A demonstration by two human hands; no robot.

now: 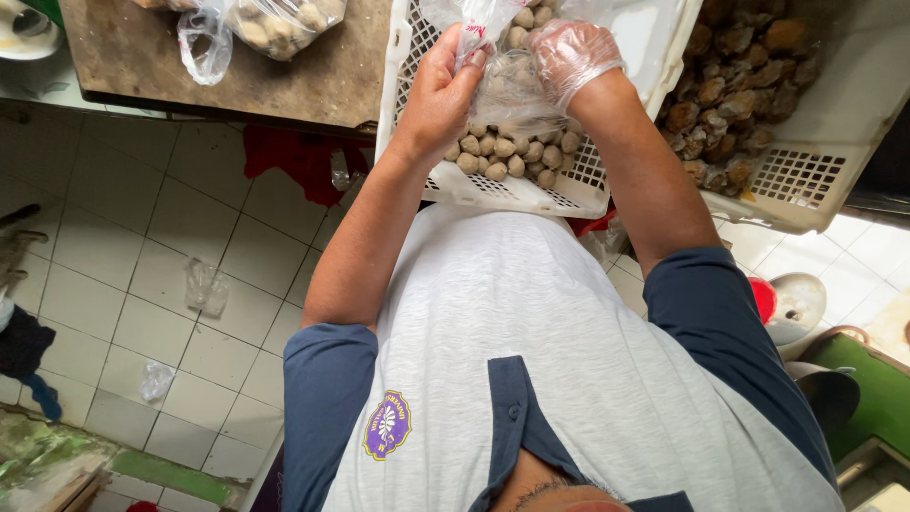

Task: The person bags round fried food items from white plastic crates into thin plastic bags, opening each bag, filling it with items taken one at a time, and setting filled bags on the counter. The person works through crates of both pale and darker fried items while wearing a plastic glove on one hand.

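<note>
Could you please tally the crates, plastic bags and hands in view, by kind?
White plastic crates: 2 (meatball crate, crate of brown pieces)
Filled plastic bags: 2 (held bag, bag on the wooden table)
Hands: 2 (left hand, gloved right hand)
Total: 6

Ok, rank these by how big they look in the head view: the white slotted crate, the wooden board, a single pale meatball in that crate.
1. wooden board and white slotted crate: both cut off by the frame, so no ranking between them.
2. pale meatball, clearly smallest.
</note>
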